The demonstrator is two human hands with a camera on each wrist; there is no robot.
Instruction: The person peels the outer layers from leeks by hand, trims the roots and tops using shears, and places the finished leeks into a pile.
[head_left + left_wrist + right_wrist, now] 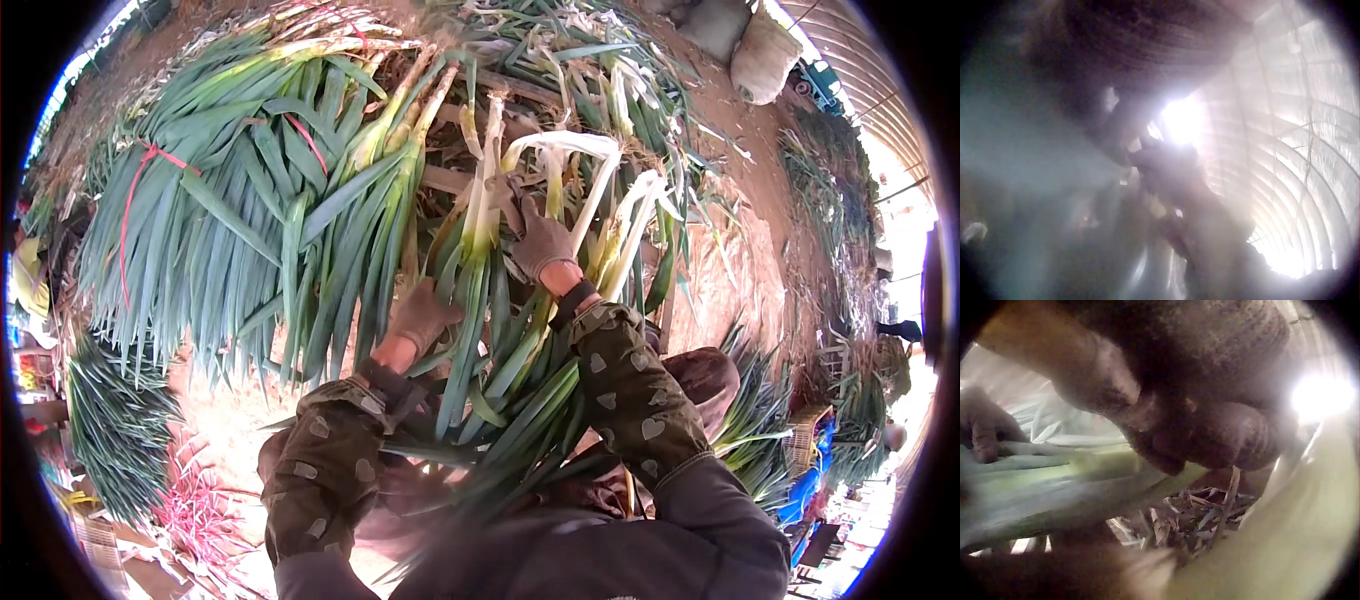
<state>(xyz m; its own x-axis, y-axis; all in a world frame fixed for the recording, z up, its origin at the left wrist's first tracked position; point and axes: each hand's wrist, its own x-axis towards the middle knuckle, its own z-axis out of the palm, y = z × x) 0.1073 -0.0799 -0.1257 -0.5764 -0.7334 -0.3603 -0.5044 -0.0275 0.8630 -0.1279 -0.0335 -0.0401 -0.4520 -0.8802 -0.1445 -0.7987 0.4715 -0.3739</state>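
The smooth, pale stem of a leek point(481, 233) is pinched by the right hand point(541, 243), while long, flat green leaves point(464, 345) are touched by the left hand point(423, 316), whose grip cannot be told.

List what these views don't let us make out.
- Left wrist: what the left hand touches; blur and haze hide it.
- Right wrist: how far the near pale stalk runs; the frame's lower edge cuts it off.
- Head: lowest tips of the green leaves by the lap; lost in dark blur.
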